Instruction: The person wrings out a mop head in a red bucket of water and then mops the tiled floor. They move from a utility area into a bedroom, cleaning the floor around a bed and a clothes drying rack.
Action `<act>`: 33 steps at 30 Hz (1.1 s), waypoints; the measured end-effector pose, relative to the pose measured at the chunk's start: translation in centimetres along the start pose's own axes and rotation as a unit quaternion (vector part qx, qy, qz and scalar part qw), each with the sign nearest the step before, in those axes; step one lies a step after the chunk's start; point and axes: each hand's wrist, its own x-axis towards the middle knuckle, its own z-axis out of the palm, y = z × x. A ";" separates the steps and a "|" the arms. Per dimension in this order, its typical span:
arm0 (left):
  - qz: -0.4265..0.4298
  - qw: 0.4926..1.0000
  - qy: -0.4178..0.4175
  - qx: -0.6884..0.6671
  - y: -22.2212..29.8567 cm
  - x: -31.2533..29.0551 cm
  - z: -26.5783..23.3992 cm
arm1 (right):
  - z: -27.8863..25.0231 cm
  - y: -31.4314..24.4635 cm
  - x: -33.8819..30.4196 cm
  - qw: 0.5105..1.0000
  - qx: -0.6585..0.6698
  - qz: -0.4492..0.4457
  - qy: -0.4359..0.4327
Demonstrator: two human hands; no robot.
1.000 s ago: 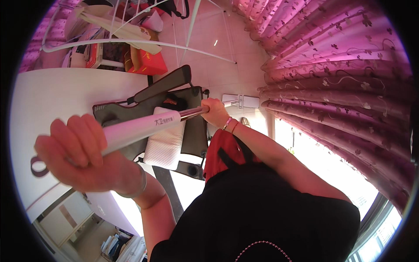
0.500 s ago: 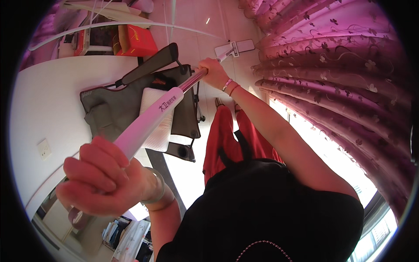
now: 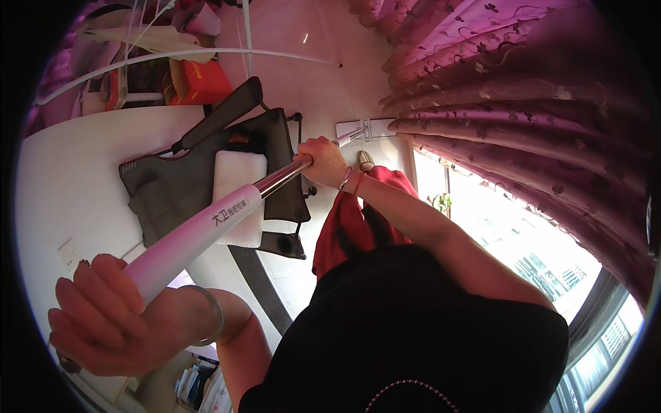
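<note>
A flat mop with a white and metal pole (image 3: pixel 196 237) runs from the lower left up to the floor. My left hand (image 3: pixel 120 316) is closed around the top end of the pole's white grip. Farther down, my right hand (image 3: pixel 323 160) grips the pole below its metal section. Beyond that hand, the flat rectangular mop head (image 3: pixel 351 129) lies on the tiled floor, its right end touching or close to the curtain's lower edge. A bracelet is on each wrist.
Pink patterned curtains (image 3: pixel 496 103) hang on the right beside a bright window (image 3: pixel 509 227). At the left stand a dark folding lounge chair (image 3: pixel 179 186) with a white cushion (image 3: pixel 237 179), a red box (image 3: pixel 198 82) and a white curved frame (image 3: pixel 227 51). My shoe (image 3: pixel 366 160) is near the mop head.
My left hand has moved down and left with the grip, and my right hand slightly down and left. The mop head sits lower in view, nearer my foot.
</note>
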 end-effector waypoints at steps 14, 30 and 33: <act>-0.105 0.971 -0.106 -0.187 -1.1 -8.0 1.1 | -4.4 10.0 8.3 0.989 -0.049 -0.072 -0.122; -0.057 0.874 -0.326 -0.356 0.1 -15.3 -10.4 | 2.1 4.3 -7.3 0.982 0.036 0.041 0.181; -0.074 0.868 -0.349 -0.345 1.7 -14.5 -13.7 | 3.9 2.3 -10.5 0.974 0.039 0.074 0.210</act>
